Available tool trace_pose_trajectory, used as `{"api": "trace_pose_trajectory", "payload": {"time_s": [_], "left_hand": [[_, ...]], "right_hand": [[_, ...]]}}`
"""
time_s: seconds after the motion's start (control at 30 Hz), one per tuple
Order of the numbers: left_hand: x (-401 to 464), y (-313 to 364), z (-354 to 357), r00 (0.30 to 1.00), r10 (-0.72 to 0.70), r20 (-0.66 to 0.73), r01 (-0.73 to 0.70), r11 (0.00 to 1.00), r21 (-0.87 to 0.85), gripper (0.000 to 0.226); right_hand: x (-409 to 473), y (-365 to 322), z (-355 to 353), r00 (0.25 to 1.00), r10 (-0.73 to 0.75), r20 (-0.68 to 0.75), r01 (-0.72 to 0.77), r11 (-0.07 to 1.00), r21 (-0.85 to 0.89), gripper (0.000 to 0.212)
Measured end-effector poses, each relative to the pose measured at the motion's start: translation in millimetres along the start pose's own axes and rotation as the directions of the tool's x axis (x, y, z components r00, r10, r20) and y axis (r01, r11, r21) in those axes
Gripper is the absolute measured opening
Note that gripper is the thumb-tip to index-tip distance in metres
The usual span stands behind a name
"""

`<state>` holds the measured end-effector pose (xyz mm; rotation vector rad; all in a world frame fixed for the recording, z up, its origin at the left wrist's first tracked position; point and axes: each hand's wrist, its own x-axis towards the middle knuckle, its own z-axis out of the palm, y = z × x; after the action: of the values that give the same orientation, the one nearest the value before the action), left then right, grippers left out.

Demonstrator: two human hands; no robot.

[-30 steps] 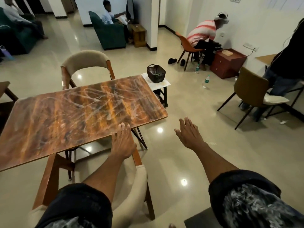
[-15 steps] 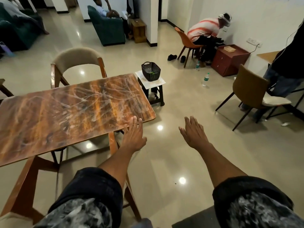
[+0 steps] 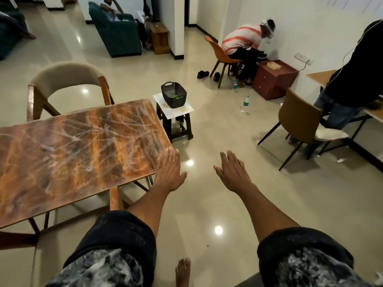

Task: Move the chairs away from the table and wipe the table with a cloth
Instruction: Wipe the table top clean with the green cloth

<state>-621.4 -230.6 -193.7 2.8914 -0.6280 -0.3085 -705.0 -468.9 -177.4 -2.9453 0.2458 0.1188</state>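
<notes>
A beige-backed chair (image 3: 66, 79) stands at the far side of a streaked wooden table (image 3: 72, 154) on the left. At the table's near right corner, the left hand (image 3: 170, 172) hovers flat, fingers straight, holding nothing; it may touch the edge. Right of it, the right hand (image 3: 234, 172) hangs over the floor, fingers spread, empty.
</notes>
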Motion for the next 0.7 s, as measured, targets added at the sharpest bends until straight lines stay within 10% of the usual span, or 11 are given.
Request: {"api": "trace_pose_trajectory", "payload": {"time_s": [0.7], "left_hand": [[176,29,-46,0.999,-0.023,-0.048,0.022,1.000,-0.019,0.093]], "right_hand": [[173,96,-47,0.998,-0.054,-0.018,0.054,0.999,-0.007,0.067]]}}
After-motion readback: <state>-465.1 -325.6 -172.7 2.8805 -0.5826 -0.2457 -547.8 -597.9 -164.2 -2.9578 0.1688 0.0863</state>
